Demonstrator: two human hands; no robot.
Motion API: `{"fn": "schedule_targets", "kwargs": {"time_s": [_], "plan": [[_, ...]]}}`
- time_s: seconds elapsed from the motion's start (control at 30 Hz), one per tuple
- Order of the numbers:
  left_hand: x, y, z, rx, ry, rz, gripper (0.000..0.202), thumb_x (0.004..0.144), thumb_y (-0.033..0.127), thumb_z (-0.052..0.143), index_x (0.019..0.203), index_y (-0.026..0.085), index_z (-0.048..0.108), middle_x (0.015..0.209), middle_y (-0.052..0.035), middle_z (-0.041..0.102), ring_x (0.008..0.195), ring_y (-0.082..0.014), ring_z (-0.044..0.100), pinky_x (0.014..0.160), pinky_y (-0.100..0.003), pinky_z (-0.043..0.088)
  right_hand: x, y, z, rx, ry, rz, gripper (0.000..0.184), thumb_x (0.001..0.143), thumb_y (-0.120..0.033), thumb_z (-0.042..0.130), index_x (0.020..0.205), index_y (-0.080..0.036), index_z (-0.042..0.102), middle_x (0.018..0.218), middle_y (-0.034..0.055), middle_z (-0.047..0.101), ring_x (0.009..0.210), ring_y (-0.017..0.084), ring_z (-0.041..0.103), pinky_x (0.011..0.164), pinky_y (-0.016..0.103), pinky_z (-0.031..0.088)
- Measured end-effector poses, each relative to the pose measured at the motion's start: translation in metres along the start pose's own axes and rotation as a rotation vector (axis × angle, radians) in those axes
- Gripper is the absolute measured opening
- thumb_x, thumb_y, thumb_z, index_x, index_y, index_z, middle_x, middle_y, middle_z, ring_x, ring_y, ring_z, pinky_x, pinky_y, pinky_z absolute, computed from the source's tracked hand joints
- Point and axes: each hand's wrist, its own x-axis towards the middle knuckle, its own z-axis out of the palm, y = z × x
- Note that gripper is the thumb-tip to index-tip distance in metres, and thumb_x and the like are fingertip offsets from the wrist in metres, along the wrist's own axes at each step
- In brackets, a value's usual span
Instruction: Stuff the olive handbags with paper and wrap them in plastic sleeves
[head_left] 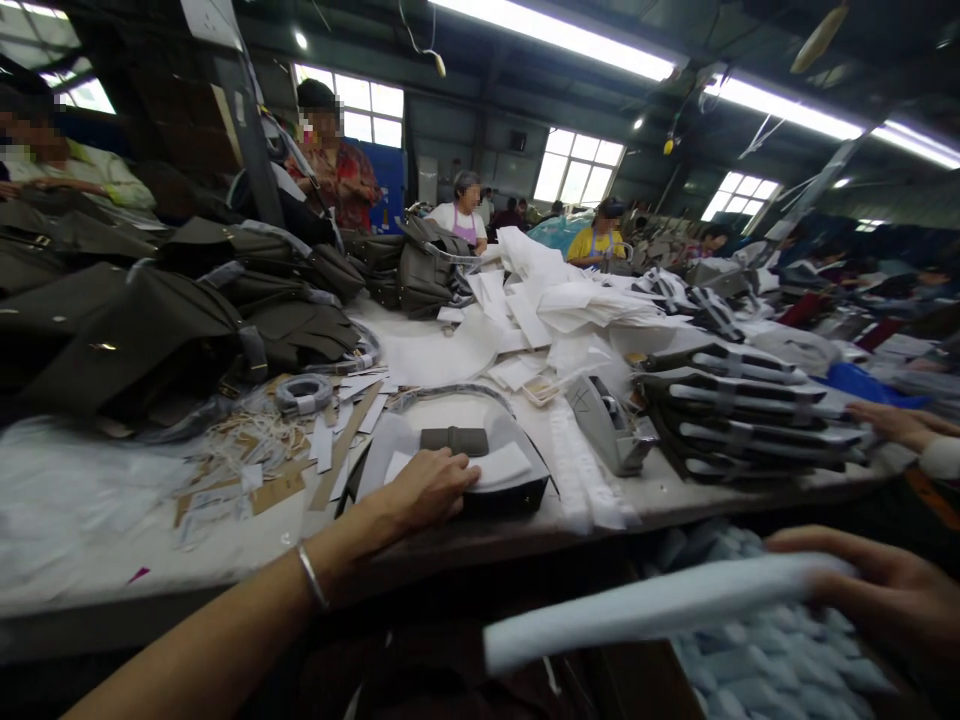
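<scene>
Head view: pale roll points lengthwise leftward.

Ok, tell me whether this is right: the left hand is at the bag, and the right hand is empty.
Not quite: the right hand is not empty. The head view shows it holding a pale roll. The left hand is at the bag, as you said.

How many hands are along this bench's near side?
3: the left hand at the bag, the right hand holding a pale roll, a co-worker's hand beside stacked bags. More may be hidden.
</scene>
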Motion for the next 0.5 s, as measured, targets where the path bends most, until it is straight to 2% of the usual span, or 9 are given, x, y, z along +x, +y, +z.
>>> {"fn": "schedule_targets", "kwargs": {"time_s": [0.07,0.13,0.17,0.23,0.3,0.4,0.5], "plan": [[0.003,-0.005,-0.012,0.008,-0.024,0.033,0.023,0.081,0.016,0.06,0.103,0.021,0.064,0.096,-0.0059,0.069,0.083,-0.0237,0.066,0.07,-0.032,0.052,0.002,-0.044,0.059,0.167,-0.331,0.004,0.047,0.065,-0.057,0.076,0.098,-0.023,0.075,0.081,0.0081,0.073,0.072,0.025,0.067,0.069,0.037,0.053],[0.007,-0.008,-0.023,0.015,-0.051,0.064,0.023,0.08,0.017,0.062,0.102,0.023,0.065,0.095,-0.0045,0.07,0.084,-0.0225,0.067,0.071,-0.03,0.051,0.0,-0.087,0.119,0.31,-0.455,-0.072,0.043,0.069,-0.053,0.074,0.098,-0.021,0.072,0.086,0.0038,0.072,0.077,0.024,0.066,0.073,0.034,0.053],[0.009,-0.009,-0.029,0.019,-0.064,0.077,0.023,0.079,0.017,0.063,0.101,0.023,0.066,0.095,-0.0039,0.07,0.084,-0.0221,0.067,0.071,-0.029,0.051,-0.003,-0.105,0.145,0.341,-0.45,-0.124,0.039,0.071,-0.051,0.073,0.094,-0.02,0.071,0.081,0.0015,0.069,0.074,0.022,0.064,0.07,0.032,0.052],[0.013,-0.01,-0.036,0.029,-0.086,0.094,0.021,0.078,0.016,0.064,0.097,0.023,0.067,0.093,-0.0031,0.071,0.084,-0.0216,0.067,0.071,-0.028,0.051,-0.005,-0.128,0.184,0.337,-0.373,-0.234,0.032,0.074,-0.045,0.071,0.093,-0.02,0.068,0.081,-0.0002,0.067,0.076,0.02,0.061,0.07,0.03,0.05],[0.015,-0.009,-0.038,0.047,-0.09,0.089,0.019,0.078,0.014,0.063,0.095,0.022,0.067,0.09,-0.0039,0.071,0.083,-0.0218,0.067,0.071,-0.029,0.051,-0.003,-0.135,0.208,0.299,-0.219,-0.333,0.023,0.076,-0.039,0.069,0.089,-0.02,0.064,0.081,-0.0001,0.063,0.074,0.019,0.058,0.069,0.029,0.048],[0.013,-0.003,-0.028,0.072,-0.055,0.056,0.017,0.084,0.015,0.058,0.098,0.019,0.066,0.092,-0.0067,0.07,0.085,-0.0232,0.066,0.072,-0.031,0.052,0.003,-0.128,0.226,0.227,-0.013,-0.486,0.008,0.078,-0.028,0.063,0.08,-0.021,0.058,0.077,0.0005,0.058,0.071,0.018,0.055,0.067,0.03,0.046],[0.005,0.011,-0.002,0.085,-0.005,-0.001,0.025,0.09,0.016,0.051,0.112,0.014,0.063,0.107,-0.0123,0.068,0.1,-0.0262,0.064,0.084,-0.036,0.053,0.007,-0.117,0.237,0.18,0.121,-0.63,0.007,0.079,-0.017,0.056,0.077,-0.023,0.053,0.075,0.0003,0.055,0.073,0.019,0.055,0.068,0.031,0.047]]}}
